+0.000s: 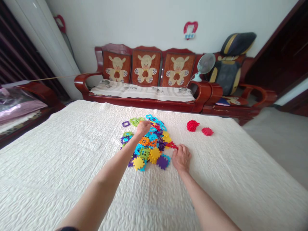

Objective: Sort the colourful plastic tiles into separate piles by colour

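Note:
A heap of flat interlocking plastic pieces (pixel 149 142) in yellow, blue, green, purple, orange and red lies on the white quilted bed cover (pixel 72 160). My left hand (pixel 142 127) rests on the far part of the heap with its fingers curled; what it holds is hidden. My right hand (pixel 181 158) is at the heap's right edge, fingertips pinching a red piece (pixel 172 146). Apart from the heap, to the right, lie two small stacks of red pieces (pixel 192 125), (pixel 207 131).
A dark red wooden sofa (pixel 144 80) with bear cushions stands beyond the bed. A small fan (pixel 205 65) and a massage pad (pixel 231 61) sit at its right end. Floor shows at right, a doorway at far right.

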Motion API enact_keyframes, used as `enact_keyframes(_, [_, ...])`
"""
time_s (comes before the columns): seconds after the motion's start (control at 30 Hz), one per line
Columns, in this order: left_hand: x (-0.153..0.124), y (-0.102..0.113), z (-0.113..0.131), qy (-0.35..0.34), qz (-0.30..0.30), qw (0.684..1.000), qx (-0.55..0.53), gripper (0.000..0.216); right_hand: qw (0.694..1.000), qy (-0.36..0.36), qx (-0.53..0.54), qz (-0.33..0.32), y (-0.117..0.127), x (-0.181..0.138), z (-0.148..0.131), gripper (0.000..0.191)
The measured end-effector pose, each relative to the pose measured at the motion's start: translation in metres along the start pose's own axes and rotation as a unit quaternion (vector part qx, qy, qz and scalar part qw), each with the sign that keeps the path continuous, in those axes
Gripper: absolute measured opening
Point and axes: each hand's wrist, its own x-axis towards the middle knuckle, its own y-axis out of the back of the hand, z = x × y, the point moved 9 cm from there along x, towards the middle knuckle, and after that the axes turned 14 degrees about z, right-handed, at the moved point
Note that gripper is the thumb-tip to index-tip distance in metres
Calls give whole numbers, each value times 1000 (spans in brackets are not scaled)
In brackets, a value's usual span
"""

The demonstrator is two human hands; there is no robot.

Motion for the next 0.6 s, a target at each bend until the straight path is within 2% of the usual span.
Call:
enact_keyframes(0.13, [-49,12,-1,-74,-31,997,-18,32,1000,-3,0,-6,0,0,-1,26])
enact_keyframes(0.27, [-104,1,14,-263,-100,959,-15,50,1000,-13,1,-15,-1,1,0,25])
enact_keyframes(0.33, [-120,-8,12,-323,-122,938,22,58,1000,-17,2,-15,-1,1,0,25])
enact_keyframes(0.47, [-121,-12,3,-362,-137,919,73,62,1000,-19,0,-16,-2,1,0,27])
enact_keyframes(0.6, [-94,-1,-10,-329,-112,935,70,46,1000,-20,5,-11,-2,2,1,27])
